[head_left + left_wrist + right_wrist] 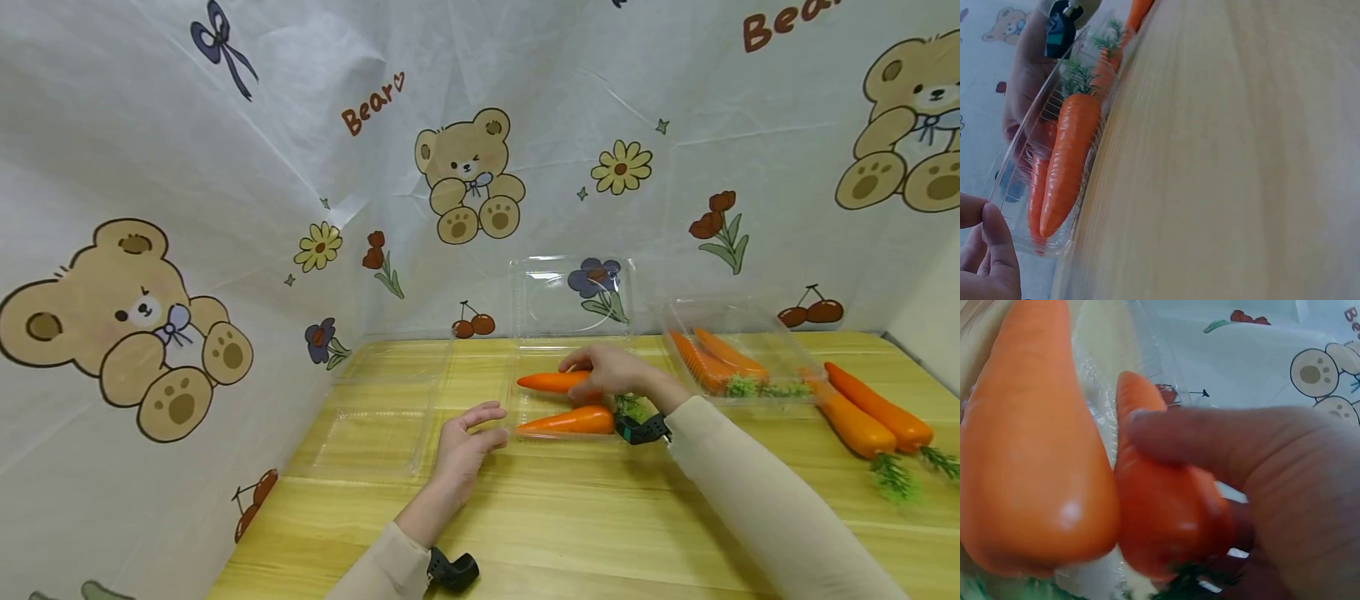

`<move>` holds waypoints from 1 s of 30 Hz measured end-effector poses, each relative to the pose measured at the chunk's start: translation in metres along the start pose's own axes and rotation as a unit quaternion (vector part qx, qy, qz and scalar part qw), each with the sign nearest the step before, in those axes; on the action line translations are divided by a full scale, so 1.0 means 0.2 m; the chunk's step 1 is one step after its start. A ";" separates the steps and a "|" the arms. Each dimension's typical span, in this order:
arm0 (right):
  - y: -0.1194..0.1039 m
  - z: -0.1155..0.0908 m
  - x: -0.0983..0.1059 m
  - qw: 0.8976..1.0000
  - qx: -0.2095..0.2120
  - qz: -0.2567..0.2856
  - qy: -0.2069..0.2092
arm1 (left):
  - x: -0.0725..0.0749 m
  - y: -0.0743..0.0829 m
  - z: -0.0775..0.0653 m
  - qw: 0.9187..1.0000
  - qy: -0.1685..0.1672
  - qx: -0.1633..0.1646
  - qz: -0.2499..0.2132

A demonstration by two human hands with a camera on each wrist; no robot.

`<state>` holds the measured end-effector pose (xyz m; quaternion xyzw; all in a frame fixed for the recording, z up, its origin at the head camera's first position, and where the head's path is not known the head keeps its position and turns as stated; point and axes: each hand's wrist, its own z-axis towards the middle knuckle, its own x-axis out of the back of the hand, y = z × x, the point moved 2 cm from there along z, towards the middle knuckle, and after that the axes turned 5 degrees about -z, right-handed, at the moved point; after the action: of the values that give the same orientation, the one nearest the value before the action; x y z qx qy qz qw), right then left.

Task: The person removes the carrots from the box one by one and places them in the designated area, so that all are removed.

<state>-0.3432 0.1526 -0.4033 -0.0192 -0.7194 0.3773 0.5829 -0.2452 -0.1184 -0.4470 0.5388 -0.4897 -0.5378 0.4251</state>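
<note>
A clear plastic container (570, 332) stands open on the table in the middle of the head view, its lid raised at the back. Two orange toy carrots with green tops lie in it side by side. My right hand (611, 371) grips the far carrot (1166, 512), thumb on top and fingers round its far side. Nearer me lies the other carrot (573, 420), untouched. At the container's left edge, my left hand (461, 446) pinches the rim between thumb and finger, as the left wrist view shows.
A second open clear container (375, 425) sits to the left. At the right, a closed container (780, 346) holds carrots, and a carrot (858, 421) and a redder carrot (881, 408) lie beside it on the wooden table (570, 517). A bear-printed sheet (555, 83) hangs behind.
</note>
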 end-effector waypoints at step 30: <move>-0.19 -0.16 0.21 0.992 -0.067 0.047 0.091 | 0.00 0.00 -0.01 1.000 -0.007 -0.004 -0.004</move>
<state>-0.3140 0.1621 -0.3470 -0.1263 -0.6851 0.3515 0.6254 -0.2441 -0.1185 -0.4465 0.5354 -0.4887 -0.5448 0.4216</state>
